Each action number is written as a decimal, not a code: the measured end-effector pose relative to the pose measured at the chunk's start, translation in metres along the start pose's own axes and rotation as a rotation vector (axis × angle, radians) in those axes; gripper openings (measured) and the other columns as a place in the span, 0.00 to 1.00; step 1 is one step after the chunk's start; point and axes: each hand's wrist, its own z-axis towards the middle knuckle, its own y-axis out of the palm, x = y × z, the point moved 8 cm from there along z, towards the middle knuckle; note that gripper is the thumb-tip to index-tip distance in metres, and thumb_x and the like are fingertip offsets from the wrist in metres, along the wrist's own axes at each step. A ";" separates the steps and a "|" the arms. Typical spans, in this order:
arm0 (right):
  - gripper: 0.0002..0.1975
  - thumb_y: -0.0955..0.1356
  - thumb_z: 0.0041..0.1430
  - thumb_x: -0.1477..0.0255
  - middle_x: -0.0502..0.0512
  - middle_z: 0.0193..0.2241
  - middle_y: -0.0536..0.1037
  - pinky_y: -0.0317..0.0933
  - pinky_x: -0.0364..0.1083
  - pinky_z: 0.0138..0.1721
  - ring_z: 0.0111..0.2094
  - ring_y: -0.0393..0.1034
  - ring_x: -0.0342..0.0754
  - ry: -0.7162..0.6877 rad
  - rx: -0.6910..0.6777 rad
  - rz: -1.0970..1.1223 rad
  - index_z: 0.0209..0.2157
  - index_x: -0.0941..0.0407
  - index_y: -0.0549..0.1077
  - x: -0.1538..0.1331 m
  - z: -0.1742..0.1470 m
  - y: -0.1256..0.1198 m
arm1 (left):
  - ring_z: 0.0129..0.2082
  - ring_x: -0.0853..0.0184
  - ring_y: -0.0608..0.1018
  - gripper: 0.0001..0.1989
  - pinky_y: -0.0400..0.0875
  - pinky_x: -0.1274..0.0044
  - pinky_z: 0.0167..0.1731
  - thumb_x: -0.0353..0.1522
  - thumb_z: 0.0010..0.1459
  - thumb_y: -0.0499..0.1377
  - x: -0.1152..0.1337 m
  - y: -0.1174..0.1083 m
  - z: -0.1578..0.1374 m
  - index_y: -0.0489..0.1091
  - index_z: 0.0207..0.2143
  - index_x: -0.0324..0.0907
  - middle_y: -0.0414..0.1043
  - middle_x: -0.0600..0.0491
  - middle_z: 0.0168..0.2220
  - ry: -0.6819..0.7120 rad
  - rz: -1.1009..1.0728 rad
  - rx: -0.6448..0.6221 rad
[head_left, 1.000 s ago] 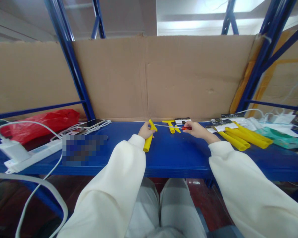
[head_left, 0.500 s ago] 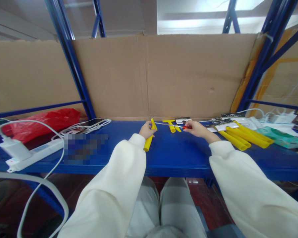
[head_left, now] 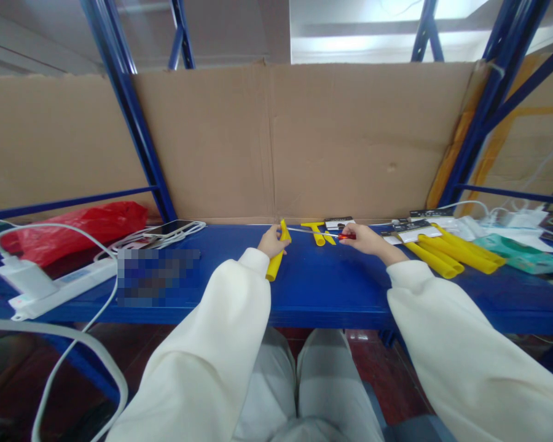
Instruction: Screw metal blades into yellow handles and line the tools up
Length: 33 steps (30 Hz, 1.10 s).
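Steadiness matters most, I judge, with my left hand (head_left: 270, 242) closed round the yellow T-shaped piece (head_left: 273, 267) at eleven o'clock and my right hand (head_left: 363, 238) gripping the red-handled screwdriver (head_left: 347, 236) at one o'clock, its shaft (head_left: 303, 231) best kept in line with the piece's head (head_left: 284, 231).

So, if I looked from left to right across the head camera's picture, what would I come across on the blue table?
Red plastic bag, phone, left hand holding a yellow T-shaped piece, loose yellow piece, right hand gripping a red handle, yellow tubes, green packet.
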 end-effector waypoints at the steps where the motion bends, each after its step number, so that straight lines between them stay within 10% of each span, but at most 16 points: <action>1: 0.05 0.70 0.51 0.69 0.56 0.30 0.79 0.65 0.48 0.37 0.33 0.72 0.51 0.003 0.000 -0.002 0.29 0.54 0.70 0.001 0.000 0.000 | 0.18 0.77 0.76 0.24 0.70 0.84 0.17 0.22 0.56 0.64 0.000 0.000 0.000 0.65 0.54 0.41 0.73 0.44 0.53 -0.001 -0.001 0.003; 33: 0.04 0.70 0.53 0.69 0.54 0.28 0.78 0.64 0.47 0.36 0.31 0.71 0.50 0.007 0.012 -0.089 0.30 0.53 0.70 0.004 0.001 -0.001 | 0.17 0.78 0.75 0.24 0.72 0.83 0.18 0.22 0.57 0.63 0.004 0.003 -0.002 0.64 0.55 0.39 0.76 0.45 0.49 0.044 0.016 -0.043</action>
